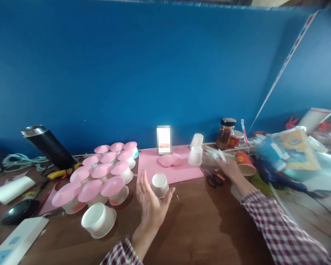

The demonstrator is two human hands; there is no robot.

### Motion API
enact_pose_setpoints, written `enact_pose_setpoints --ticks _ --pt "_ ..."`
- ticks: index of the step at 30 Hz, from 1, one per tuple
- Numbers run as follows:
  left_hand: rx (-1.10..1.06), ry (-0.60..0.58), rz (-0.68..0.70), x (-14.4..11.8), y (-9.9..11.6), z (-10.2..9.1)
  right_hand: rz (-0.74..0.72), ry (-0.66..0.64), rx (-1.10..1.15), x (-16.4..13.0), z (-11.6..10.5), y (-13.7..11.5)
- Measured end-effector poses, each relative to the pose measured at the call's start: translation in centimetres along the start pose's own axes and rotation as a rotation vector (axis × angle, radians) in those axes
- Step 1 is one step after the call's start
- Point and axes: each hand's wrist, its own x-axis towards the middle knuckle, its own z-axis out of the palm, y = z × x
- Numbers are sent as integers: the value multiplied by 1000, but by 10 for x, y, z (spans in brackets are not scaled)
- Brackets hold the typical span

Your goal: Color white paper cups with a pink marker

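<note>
- Left hand (151,200) open, fingers spread, palm cupped round a small white cup (160,185) – touching its side, not closed on it. Cup stands upright, mouth up, on the desk at the front edge of the pink sheet. Right hand (231,170) stretched out flat to the right, fingers at some white paper strips (219,154); can't tell if it's pinching any.
- Blue wall (154,73) fills the background, smooth & matte; white tape line runs diagonally at right.
- Brown wood-grain desk (198,224), glossy.
- Pink sheet (168,167), flat, rectangular, w/ a few pink discs (169,160) lying on it.
- Cluster of white cups capped w/ round pink discs (99,176), left of centre; one uncapped white cup (98,219) in front.
- Black cylindrical flask (48,145), metal top, leaning at far left.
- Checked red/white sleeves on both arms.
- Two translucent plastic cups (195,149), upside down.
- Red paper cup (245,163) on its side, yellow logo, unreadable.
- Dark glass jar (225,133), black lid, label too blurred to read.
- Black-handled scissors (213,178) just beside right hand.
</note>
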Motion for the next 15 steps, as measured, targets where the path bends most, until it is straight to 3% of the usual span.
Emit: enact_pose_setpoints --ticks 8,15 --pt "-104 -24 240 -8 10 -8 91 -3 325 -1 14 2" --pt "-182 -104 336 -15 13 -9 -5 -15 453 5 15 0"
